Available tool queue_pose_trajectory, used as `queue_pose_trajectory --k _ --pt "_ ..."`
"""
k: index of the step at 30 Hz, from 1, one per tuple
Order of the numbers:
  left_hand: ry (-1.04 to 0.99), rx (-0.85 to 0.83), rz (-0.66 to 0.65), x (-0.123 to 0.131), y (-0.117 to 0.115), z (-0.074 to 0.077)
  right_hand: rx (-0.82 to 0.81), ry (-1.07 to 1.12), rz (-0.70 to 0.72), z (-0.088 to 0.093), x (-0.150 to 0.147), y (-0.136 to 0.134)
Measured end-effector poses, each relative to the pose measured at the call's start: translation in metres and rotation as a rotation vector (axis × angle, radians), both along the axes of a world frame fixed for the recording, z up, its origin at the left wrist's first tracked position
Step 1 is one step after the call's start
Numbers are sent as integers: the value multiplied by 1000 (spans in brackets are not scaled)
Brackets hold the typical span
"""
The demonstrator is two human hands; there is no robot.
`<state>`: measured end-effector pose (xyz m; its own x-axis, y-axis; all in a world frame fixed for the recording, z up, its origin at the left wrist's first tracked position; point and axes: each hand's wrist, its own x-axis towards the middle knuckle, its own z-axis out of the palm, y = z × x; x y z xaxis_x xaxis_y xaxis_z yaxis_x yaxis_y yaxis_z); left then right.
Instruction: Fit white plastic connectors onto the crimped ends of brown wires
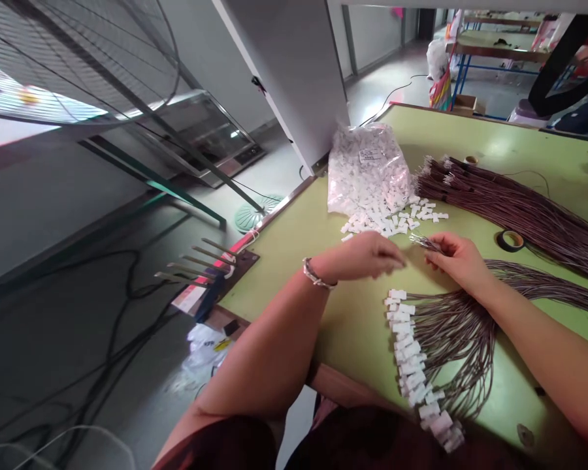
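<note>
My right hand (455,258) is closed around a small bundle of thin brown wires (425,243), their bare metal-tipped ends pointing left. Just left of it hovers my left hand (372,254), its fingertips smeared by motion, so any small piece in them cannot be made out. Beyond both hands, loose white connectors (396,223) spill from a clear plastic bag (367,163). Closer to me, a row of white connectors (409,349) is fitted on brown wires (460,333) that fan out beneath my right forearm.
Thick bundles of brown wires (519,202) lie on the green table (284,261) at the right. A black tape roll (510,241) sits beside them. A metal pronged rack (206,264) juts from the left edge; a large fan (78,59) stands at upper left.
</note>
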<state>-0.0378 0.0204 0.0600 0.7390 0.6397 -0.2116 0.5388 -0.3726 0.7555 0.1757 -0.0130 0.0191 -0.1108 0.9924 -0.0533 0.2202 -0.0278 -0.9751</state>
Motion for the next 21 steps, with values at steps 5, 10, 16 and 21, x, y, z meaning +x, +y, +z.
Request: queue_pose_trajectory --k 5,10,16,21 --pt "202 396 373 15 10 -20 94 -83 -96 0 -3 -2" --pt "341 498 265 28 5 -33 95 -71 -106 1 -4 -3" --pt "67 533 332 27 6 -32 29 -21 -119 -1 -3 0" --pt "-368 145 619 23 8 -28 32 -27 -127 1 -3 0"
